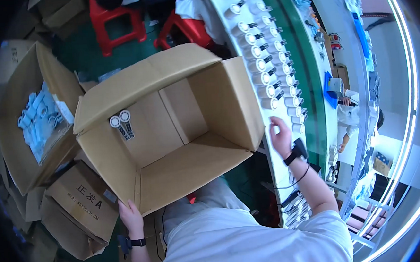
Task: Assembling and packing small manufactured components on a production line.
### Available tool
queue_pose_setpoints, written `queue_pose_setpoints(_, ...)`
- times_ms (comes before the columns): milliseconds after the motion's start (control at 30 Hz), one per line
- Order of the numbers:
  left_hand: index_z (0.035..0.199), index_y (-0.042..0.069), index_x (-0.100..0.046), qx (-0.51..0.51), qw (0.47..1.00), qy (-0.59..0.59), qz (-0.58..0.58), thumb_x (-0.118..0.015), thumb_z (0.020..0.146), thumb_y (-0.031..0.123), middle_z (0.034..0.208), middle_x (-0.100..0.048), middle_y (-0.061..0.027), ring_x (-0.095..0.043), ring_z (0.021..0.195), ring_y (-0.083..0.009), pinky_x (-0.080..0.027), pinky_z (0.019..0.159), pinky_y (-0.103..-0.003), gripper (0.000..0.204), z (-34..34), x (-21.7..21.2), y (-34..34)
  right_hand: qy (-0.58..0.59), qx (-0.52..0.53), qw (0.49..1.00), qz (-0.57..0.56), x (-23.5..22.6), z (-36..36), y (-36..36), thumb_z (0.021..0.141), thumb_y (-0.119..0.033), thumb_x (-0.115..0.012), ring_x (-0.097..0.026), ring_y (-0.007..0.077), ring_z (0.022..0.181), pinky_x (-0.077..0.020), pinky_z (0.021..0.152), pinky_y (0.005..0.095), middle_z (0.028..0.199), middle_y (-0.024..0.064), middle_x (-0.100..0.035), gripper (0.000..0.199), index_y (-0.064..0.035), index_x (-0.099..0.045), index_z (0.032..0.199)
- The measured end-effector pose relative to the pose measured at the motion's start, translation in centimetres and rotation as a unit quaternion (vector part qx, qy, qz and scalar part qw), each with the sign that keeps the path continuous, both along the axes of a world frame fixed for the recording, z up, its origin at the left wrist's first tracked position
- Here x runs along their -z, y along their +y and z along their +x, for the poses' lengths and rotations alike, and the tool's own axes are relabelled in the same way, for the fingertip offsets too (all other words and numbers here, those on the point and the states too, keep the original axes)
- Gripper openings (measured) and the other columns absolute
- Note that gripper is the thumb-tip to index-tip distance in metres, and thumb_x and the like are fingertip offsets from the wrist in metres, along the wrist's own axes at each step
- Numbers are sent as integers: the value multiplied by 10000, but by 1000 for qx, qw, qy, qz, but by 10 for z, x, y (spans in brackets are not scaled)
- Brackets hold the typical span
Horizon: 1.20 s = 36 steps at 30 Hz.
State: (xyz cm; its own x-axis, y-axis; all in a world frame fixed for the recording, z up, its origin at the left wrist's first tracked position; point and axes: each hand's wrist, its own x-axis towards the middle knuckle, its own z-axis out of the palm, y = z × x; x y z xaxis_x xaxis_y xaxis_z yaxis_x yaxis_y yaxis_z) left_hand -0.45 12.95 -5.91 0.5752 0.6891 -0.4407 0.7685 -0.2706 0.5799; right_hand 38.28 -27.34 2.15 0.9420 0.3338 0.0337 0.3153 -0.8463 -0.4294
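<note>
A large open cardboard box [171,133] lies tilted in front of me, its opening toward me. Two small white round parts with dark stems [122,123] sit against its inner back wall. My left hand [130,215] grips the box's lower left corner edge. My right hand [281,136] reaches to the white bench [226,13] on the right, fingers curled by the nearest of several white cylindrical parts with black stems [270,90] lined up in rows there. Whether it holds one I cannot tell.
Another open carton [28,114] on the left holds pale blue-white parts. A closed printed carton [76,208] lies under the big box. Red stools [114,21] stand beyond. A green conveyor strip [308,75] runs along the bench; another person in white [348,116] works farther off.
</note>
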Motion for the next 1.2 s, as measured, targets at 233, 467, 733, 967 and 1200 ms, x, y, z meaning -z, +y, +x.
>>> queue_pose_setpoints(233, 1187, -53, -492, -10, 999, 0, 40, -494, 962, 111, 1049, -619, -296, -599, 984, -458, -476, 814, -472, 278, 4, 2, -5, -48, -274, 905, -322, 25, 161, -118, 703, -55, -702, -395, 403, 1311, -355, 1093, 487, 1407, 232, -421, 397, -19, -611, 1087)
queue_pose_setpoints(467, 1147, -30, -504, -30, 991, 9, 132, -506, 956, 110, 1016, -643, -280, -617, 951, -455, -496, 780, -470, 237, -3, 13, -10, 4, -432, 860, -271, 47, 211, -93, 689, -80, -707, -420, 390, 1292, -349, 1089, 500, 1332, 215, -492, 230, -19, -663, 906)
queue_pose_setpoints(733, 1134, -8, -521, -54, 987, 75, 134, -532, 934, 141, 959, -657, -265, -620, 927, -450, -499, 777, -494, 249, 5, 1, -14, 71, -390, 889, -228, 42, 187, -103, 683, -73, -716, -542, 366, 1108, -445, 992, 422, 1171, 191, -560, 195, -1, -692, 862)
queue_pose_setpoints(967, 1119, -3, -534, -54, 993, 42, 94, -537, 921, 149, 938, -647, -268, -617, 884, -445, -490, 764, -503, 249, 12, 2, -13, 340, -8, 888, 308, -40, 44, -3, 737, 1, -701, -531, 374, 1210, -452, 1020, 418, 1332, 174, -531, 401, -50, -668, 1134)
queue_pose_setpoints(1200, 1090, -37, -533, -47, 997, 16, 67, -544, 904, 132, 959, -606, -274, -593, 886, -445, -481, 763, -501, 252, -2, 8, -8, 348, -203, 913, -66, 108, -83, 270, 811, -312, -704, -670, 359, 821, -536, 745, 416, 914, 209, -677, 348, 12, -679, 935)
